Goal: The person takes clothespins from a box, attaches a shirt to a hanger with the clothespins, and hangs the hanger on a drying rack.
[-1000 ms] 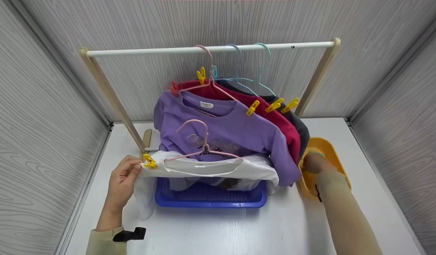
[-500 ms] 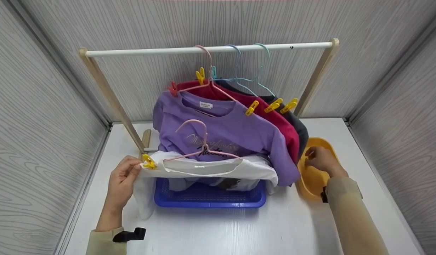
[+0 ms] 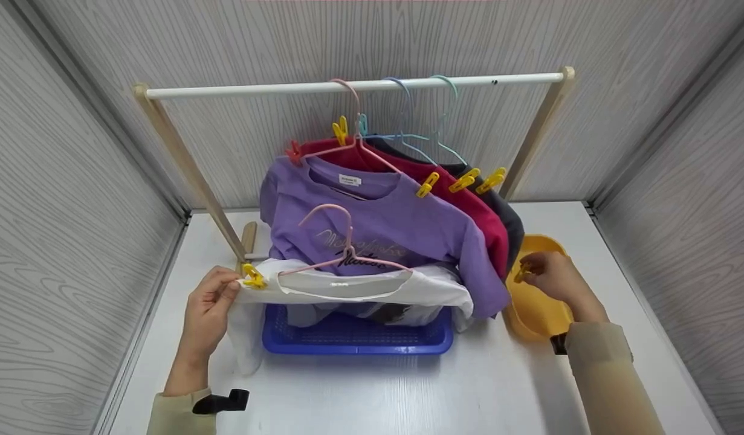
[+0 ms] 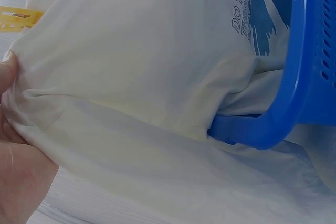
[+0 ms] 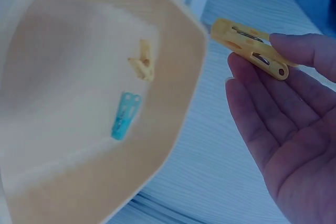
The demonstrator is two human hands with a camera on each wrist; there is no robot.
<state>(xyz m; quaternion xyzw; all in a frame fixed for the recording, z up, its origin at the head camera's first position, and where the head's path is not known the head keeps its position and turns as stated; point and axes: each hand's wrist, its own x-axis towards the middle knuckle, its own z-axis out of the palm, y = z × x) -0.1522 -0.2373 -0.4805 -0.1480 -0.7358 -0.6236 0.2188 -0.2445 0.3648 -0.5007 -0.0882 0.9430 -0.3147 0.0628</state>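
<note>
A white shirt (image 3: 341,289) with a pink hanger (image 3: 349,249) in its neck lies over a blue basket (image 3: 358,348). My left hand (image 3: 207,311) pinches the shirt's left shoulder, right beside a yellow clothespin (image 3: 254,276) clipped there. In the left wrist view the fabric (image 4: 121,72) stretches from the thumb toward the basket rim. Over the yellow bin (image 3: 538,314) at the right, my right hand (image 3: 562,283) pinches another yellow clothespin (image 5: 252,48) between thumb and fingers. Inside the bin, the right wrist view shows a yellow clothespin (image 5: 143,61) and a teal one.
Behind stands a rack with a white rod (image 3: 245,89) and wooden legs. A purple shirt (image 3: 372,211), a red garment (image 3: 492,226) and a dark garment (image 3: 515,217) hang from it, with several clothespins on them. Grey walls enclose the white table (image 3: 372,393).
My right hand has risen from inside the yellow bin and moved slightly right and toward me, now showing a yellow clothespin in its fingers. The left hand stays at the white shirt's shoulder.
</note>
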